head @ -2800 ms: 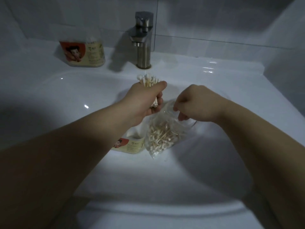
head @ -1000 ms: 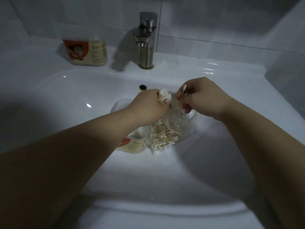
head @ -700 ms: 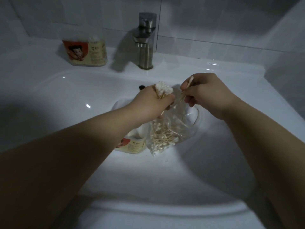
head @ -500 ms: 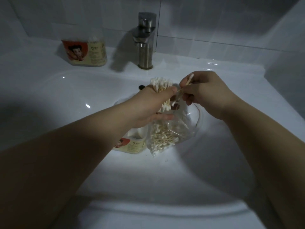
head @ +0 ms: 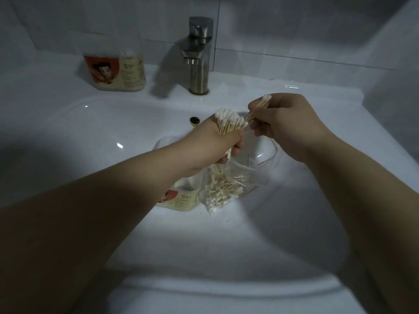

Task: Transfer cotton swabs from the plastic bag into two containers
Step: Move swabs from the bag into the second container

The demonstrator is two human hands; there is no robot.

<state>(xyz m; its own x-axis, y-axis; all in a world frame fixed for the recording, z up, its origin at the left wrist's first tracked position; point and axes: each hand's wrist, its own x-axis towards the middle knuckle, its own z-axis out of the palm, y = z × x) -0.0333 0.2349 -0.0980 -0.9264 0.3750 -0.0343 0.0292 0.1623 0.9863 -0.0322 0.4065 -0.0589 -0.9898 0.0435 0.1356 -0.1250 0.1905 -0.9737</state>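
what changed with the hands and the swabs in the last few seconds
The right hand left the mouth of the plastic bag and rose, now pinching a few swabs beside the bundle that the left hand grips. The left hand kept its bundle. The bag, the container beside it and the container by the faucet stayed put; so did the faucet.

Few swabs (head: 263, 103) — now out of bag (head: 246, 176)

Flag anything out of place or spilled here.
The plastic bag of swabs and one container sit down inside the sink basin, an odd and possibly wet spot for them. The other container stands on the ledge.
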